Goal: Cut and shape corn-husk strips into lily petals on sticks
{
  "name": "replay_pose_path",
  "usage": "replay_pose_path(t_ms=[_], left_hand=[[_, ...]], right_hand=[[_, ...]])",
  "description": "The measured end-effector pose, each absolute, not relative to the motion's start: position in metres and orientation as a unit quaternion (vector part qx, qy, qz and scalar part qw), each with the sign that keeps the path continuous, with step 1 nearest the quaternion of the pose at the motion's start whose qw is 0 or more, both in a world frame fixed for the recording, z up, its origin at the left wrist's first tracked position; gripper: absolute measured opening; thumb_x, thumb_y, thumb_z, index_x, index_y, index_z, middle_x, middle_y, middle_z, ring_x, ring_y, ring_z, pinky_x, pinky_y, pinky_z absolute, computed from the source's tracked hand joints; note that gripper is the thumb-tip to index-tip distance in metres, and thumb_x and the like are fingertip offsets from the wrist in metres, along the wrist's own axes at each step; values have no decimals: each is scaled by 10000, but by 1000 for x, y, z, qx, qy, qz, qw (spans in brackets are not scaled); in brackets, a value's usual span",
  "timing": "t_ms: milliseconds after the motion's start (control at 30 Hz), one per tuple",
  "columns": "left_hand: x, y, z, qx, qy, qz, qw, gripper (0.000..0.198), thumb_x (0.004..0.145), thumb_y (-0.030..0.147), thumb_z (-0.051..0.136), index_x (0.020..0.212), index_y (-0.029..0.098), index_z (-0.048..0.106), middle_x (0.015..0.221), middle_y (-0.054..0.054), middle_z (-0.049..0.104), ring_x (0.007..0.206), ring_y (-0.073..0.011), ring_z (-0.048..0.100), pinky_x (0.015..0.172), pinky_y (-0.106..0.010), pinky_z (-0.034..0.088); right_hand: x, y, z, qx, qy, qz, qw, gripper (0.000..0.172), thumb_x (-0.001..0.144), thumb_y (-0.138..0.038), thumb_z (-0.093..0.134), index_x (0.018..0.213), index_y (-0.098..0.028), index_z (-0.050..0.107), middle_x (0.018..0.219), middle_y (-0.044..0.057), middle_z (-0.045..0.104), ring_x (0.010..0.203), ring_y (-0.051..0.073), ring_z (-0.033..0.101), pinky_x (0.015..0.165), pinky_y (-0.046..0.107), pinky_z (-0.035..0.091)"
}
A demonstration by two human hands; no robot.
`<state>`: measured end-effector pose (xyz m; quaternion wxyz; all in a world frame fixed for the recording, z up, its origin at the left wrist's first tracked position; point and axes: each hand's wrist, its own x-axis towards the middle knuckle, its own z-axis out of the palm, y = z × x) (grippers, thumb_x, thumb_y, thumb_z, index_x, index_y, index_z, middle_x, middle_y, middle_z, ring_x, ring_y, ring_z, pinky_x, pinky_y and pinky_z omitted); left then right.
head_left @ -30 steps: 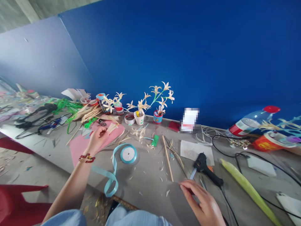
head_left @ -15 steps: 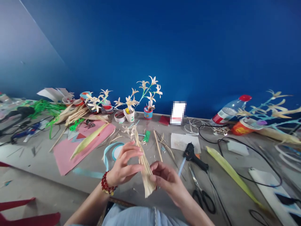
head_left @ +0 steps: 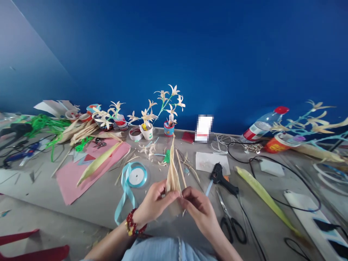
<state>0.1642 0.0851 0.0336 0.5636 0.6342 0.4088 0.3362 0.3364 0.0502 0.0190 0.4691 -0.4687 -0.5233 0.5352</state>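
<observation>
Both hands grip a dried corn husk, pale and pleated, its narrow tip pointing away from me. My left hand, with a red bead bracelet at the wrist, pinches its near end between thumb and fingers. Against the husk's right edge, my right hand is closed with thumb and fingertips together. Left of the hands lies a roll of light blue ribbon with a loose tail. Small husk flowers lie beyond it. A black glue gun and scissors rest to the right.
Along the blue wall stand pots of husk flowers, a phone-like pixelated thing and a tilted plastic bottle. Pink paper lies left. A yellow-green husk, black cables and a power strip occupy the right.
The husk has turned more upright and its near end now sits between both hands. My left hand has closed from spread fingers to a pinch, uncovering the ribbon roll.
</observation>
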Motion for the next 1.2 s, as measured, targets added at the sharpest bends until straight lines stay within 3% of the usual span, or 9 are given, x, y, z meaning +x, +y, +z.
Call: replay_pose_path(t_ms=[100,300,433,567,767,1200], left_hand=[[164,85,42,652,404,312,561,242,950,337,518,808,148,572,743,9,530,685,-112,449,637,-209,383],[164,83,44,747,412,275,443,198,956,260,472,810,158,558,721,11,533,640,-111,441,618,-226,340],[166,84,41,754,423,272,422,198,942,243,480,782,161,563,674,13,528,598,-111,435,568,-222,319],[168,85,41,757,427,260,421,161,917,226,496,807,155,591,701,-6,580,613,-123,473,568,-221,339],[170,85,43,756,426,254,428,114,861,150,500,832,154,610,711,-2,593,617,-121,482,575,-215,347],[169,83,39,775,421,248,401,88,839,159,505,814,161,590,664,10,534,591,-121,445,575,-234,324]], right_hand=[[339,51,24,-480,-533,506,479,212,893,-340,596,746,-187,592,648,-15,543,565,132,494,511,227,387],[344,53,32,-518,-574,441,456,62,820,-212,600,771,-183,625,679,5,604,606,153,558,546,234,420],[345,56,31,-516,-545,478,457,106,791,-223,565,691,-190,557,597,-32,500,531,127,467,491,229,362],[347,57,31,-498,-546,510,440,87,796,-231,555,719,-191,544,619,-36,487,538,122,456,499,230,365],[348,56,40,-524,-609,446,395,86,755,-143,532,703,-208,508,613,-45,485,555,127,486,509,219,362],[348,58,35,-552,-637,401,359,156,748,-184,519,629,-228,427,540,-67,430,495,112,407,484,211,322]])
